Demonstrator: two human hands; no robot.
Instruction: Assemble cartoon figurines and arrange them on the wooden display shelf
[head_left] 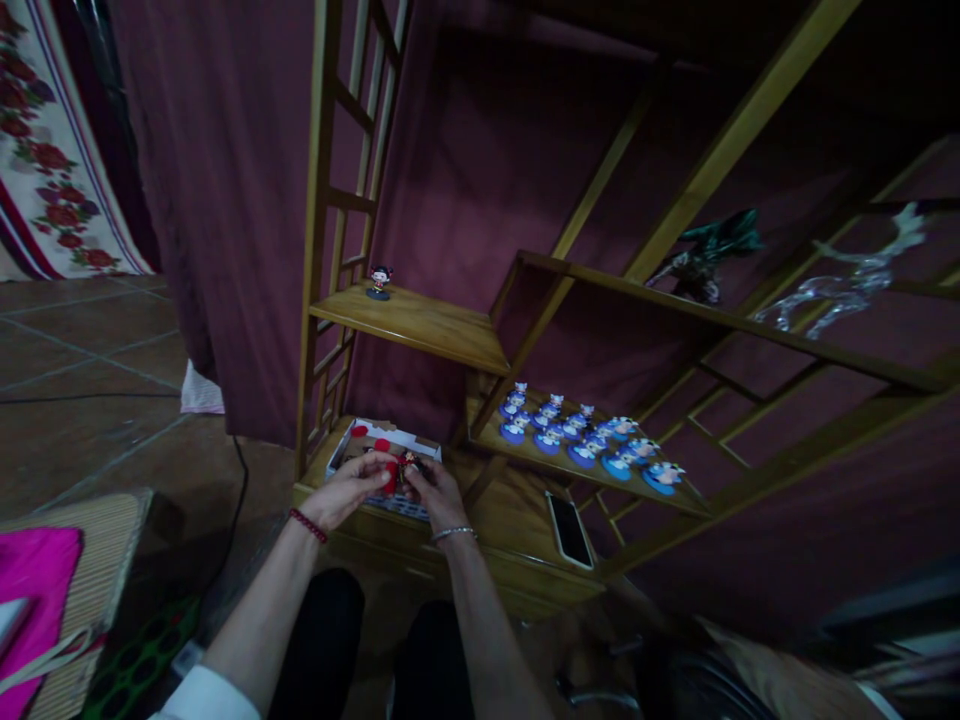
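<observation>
Low at the shelf unit, my left hand [355, 490] pinches a small red piece [391, 478]. Close beside it, my right hand [436, 488] grips a small dark figurine [409, 463] with red and gold on it; my fingers cover much of it. Both hands are over the near part of an open white box [424, 440] on the bottom shelf. Red round pieces show inside the box, and its other contents are hard to make out. A similar black-haired figurine [379, 282] on a dark base stands on the small shelf above.
Several purple and blue figurines [585, 445] stand in rows on the middle shelf [495, 433]. A phone [570, 530] lies on the lower shelf. Higher up are a clear deer ornament [847, 275] and a dark green ornament [709, 255]. Someone's arm [780, 670] shows at the lower right.
</observation>
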